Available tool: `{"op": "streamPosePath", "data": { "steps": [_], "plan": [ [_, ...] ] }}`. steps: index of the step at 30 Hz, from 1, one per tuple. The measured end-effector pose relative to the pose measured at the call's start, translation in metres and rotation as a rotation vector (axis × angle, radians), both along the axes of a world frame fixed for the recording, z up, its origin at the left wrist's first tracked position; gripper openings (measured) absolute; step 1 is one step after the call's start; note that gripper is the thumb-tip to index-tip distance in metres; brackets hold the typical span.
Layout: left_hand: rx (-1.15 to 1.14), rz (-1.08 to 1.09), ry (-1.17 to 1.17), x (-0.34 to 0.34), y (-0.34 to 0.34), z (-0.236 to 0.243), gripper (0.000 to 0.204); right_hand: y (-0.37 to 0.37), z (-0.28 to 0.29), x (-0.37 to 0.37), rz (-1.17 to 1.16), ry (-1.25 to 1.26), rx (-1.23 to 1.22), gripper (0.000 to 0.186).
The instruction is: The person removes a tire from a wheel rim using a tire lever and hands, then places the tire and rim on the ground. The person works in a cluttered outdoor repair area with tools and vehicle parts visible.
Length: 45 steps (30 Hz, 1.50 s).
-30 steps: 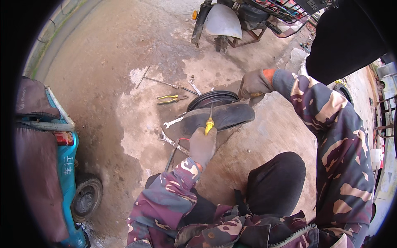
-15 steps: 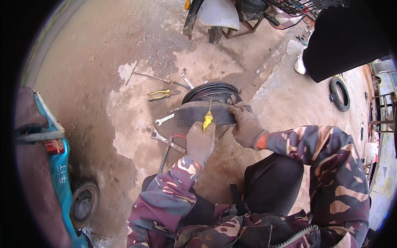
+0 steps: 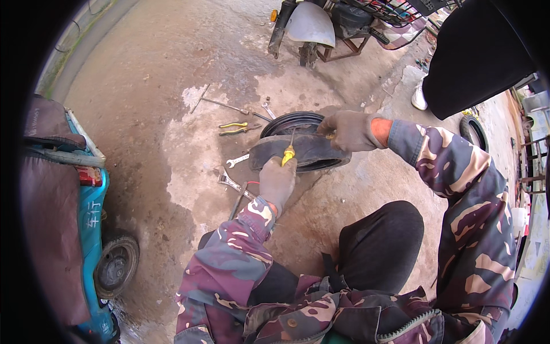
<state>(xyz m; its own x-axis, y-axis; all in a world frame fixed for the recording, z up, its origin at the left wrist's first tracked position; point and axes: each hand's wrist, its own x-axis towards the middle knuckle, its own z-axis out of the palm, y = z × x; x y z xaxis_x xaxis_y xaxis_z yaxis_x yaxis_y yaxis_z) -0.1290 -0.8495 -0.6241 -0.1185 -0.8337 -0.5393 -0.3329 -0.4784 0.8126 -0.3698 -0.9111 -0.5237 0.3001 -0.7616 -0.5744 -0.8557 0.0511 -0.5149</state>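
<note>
A small black tyre on its wheel (image 3: 298, 150) lies flat on the concrete before me. My gloved left hand (image 3: 277, 181) grips a yellow-handled screwdriver (image 3: 288, 152) whose shaft goes into the tyre's near edge. My gloved right hand (image 3: 347, 131) rests on the tyre's far right rim, its fingers closed on a second small yellow-tipped tool there. Both sleeves are camouflage.
Yellow-handled pliers (image 3: 234, 128), a long metal rod (image 3: 224, 105), a spanner (image 3: 236, 161) and an adjustable wrench (image 3: 229, 181) lie left of the tyre. A blue vehicle with a wheel (image 3: 116, 265) stands at left. A parked scooter (image 3: 312, 26) is ahead, another tyre (image 3: 473, 131) at right.
My right hand moved from the tyre's far side to its near edge, and now is back up on the far right rim. The left hand stays on the screwdriver.
</note>
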Motion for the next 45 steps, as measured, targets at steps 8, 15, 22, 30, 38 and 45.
{"op": "streamPosePath", "data": {
  "steps": [8,15,22,30,38,45],
  "plan": [
    [-0.029,-0.045,-0.002,0.005,-0.004,-0.001,0.031,0.063,-0.061,0.046,-0.207,-0.088,-0.539,0.049],
    [0.115,-0.024,0.068,0.002,-0.017,0.02,0.031,0.077,-0.08,0.056,-0.076,-0.024,-0.799,0.051],
    [0.111,-0.548,-0.209,0.058,-0.077,0.069,0.039,0.084,-0.086,0.055,-0.099,-0.039,-0.788,0.05],
    [0.197,-0.759,-0.477,0.078,-0.121,0.101,0.047,0.09,-0.077,0.056,-0.072,-0.046,-0.765,0.053],
    [-0.045,-1.141,-0.521,0.072,-0.151,0.07,0.044,0.085,-0.079,0.053,-0.095,-0.095,-0.742,0.051],
    [-0.076,-0.305,-0.421,0.062,-0.064,-0.011,0.032,0.066,-0.09,0.05,-0.155,-0.111,-0.733,0.048]
  ]
}}
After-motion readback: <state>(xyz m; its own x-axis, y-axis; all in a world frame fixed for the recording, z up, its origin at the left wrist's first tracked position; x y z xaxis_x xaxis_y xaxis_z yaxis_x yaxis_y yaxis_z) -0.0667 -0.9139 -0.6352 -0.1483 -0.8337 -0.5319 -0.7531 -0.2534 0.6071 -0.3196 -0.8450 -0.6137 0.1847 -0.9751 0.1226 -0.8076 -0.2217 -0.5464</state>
